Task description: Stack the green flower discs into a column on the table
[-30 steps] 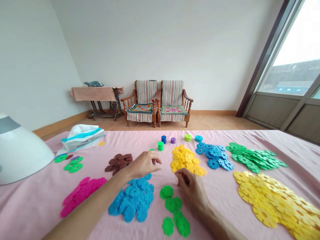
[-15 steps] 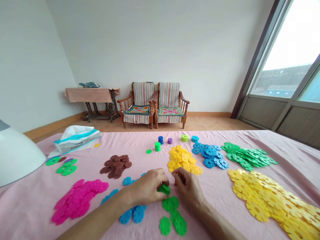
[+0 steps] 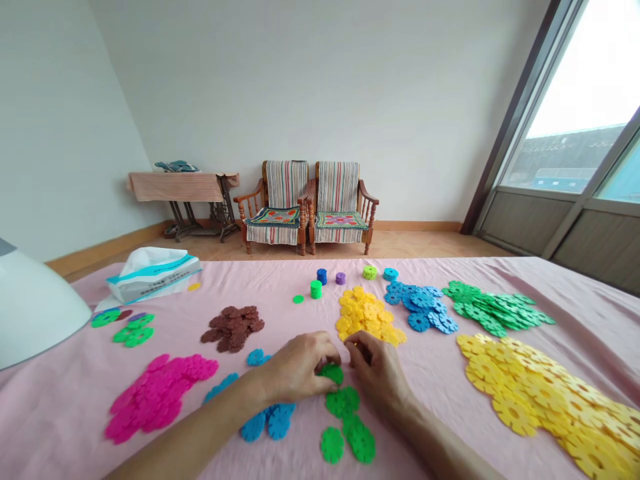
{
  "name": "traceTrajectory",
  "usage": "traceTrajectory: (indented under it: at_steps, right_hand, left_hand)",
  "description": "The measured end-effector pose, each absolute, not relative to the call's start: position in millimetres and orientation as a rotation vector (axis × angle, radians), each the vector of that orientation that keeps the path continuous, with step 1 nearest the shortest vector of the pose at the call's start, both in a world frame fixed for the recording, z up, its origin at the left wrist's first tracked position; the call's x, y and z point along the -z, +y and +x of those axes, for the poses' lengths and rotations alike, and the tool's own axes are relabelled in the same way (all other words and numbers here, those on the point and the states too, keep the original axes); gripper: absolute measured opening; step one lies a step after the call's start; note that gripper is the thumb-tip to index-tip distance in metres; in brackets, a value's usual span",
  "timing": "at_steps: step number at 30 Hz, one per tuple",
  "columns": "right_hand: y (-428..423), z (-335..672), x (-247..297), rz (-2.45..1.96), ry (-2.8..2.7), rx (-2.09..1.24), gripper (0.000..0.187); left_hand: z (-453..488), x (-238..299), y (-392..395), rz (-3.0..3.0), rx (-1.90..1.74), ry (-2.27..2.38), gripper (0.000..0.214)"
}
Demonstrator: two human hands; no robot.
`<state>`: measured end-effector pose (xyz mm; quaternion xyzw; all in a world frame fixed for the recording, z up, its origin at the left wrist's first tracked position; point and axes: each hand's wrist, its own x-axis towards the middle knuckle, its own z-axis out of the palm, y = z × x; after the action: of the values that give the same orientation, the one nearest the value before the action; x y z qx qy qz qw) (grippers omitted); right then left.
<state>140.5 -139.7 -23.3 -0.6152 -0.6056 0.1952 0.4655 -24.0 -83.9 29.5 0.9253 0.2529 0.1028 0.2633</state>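
Left hand point(image 3: 303, 363): thumb and fingers about a green disc point(image 3: 333, 375), at the far end of the loose greens point(image 3: 361, 440).
Right hand point(image 3: 376, 368): fingers curled; cannot tell whether anything is held.
Blue pile point(image 3: 280, 420): beneath left forearm point(image 3: 200, 427); a dip could scatter it.
Small yellow pile point(image 3: 367, 313): just beyond right hand; a knuckle's brush could spill it.

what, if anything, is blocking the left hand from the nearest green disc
Nothing visible: the left hand is at the green disc, overlapping its edge in the picture. The right hand is on the disc's other side, not between them.
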Motion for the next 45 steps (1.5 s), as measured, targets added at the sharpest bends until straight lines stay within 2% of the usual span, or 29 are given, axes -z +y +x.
traceTrajectory:
  at_steps: [7,12,19,28,39,45]
  right_hand:
    - [-140.2,140.4,24.3,-1.480,-1.479,-0.481,0.021]
    - [-140.8,140.9,24.9,-1.493,-1.498,-0.480,0.020]
    - [-141.7,140.2,23.6,-1.531,-1.513,-0.479,0.021]
    - [-140.6,139.9,25.1,-1.521,-1.526,-0.453,0.021]
    - [-141.8,139.0,22.4,-1.526,-1.529,-0.446,0.021]
    - [-144.3,140.1,18.0,-1.491,-1.442,-0.482,0.022]
  left_hand:
    - [-27.8,-34.3,-74.1,2.489,-0.389,0.762,0.021]
    - [-46.8,-29.0,-8.3,2.435,-0.637,1.223,0.019]
    - [-50.9,-7.7,60.4,2.412,-0.659,1.381,0.018]
    - [-42.6,12.5,71.7,2.427,-0.566,1.371,0.018]
    - [-47.0,5.0,72.8,2.443,-0.501,1.424,0.009]
    - [-42.9,-15.6,37.7,2.505,-0.563,1.390,0.024]
